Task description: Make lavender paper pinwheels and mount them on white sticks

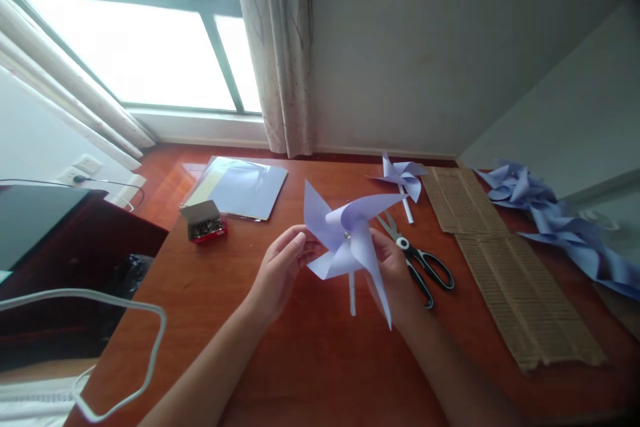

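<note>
We hold a pale lilac paper pinwheel (350,233) up over the reddish wooden table (280,360), both hands on it. Our left hand (277,270) pinches a blade at its left edge, fingers closed on the paper. Our right hand (395,273) sits behind the right blades, closed around the wheel, with the white stick (353,293) hanging down between the hands. Just right of that hand lie black-handled scissors (417,257). Further right, corrugated cardboard strips (510,273). Left, a small open box of pins (204,221). Beyond, a second pinwheel (403,180), a sheaf of coloured paper (240,187), and a heap of finished pinwheels (560,227) at far right.
</note>
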Tool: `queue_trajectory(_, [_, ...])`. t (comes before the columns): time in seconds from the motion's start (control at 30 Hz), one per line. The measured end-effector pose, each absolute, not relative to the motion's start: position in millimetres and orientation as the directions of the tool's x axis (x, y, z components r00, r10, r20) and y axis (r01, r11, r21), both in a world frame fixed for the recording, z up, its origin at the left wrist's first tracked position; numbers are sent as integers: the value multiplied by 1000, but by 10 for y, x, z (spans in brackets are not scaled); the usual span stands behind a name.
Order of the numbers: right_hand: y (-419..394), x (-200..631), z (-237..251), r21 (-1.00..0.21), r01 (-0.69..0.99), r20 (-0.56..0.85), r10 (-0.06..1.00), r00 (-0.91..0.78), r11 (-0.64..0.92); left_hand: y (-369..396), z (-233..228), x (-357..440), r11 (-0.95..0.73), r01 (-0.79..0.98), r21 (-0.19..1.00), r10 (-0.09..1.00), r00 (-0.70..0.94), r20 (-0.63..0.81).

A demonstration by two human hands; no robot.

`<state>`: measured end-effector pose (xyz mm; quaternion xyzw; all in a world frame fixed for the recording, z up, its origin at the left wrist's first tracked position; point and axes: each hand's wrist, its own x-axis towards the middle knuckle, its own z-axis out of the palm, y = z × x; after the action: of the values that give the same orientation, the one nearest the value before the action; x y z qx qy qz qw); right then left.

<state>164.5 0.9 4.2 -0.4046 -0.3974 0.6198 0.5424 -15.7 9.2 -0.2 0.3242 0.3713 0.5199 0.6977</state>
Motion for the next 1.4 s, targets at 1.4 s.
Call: queue_trajectory(1.4, [-50, 1557, 76, -965, -163, -109, 876, -469, -207, 101, 72, -243, 268, -596, 757, 960, 99, -263])
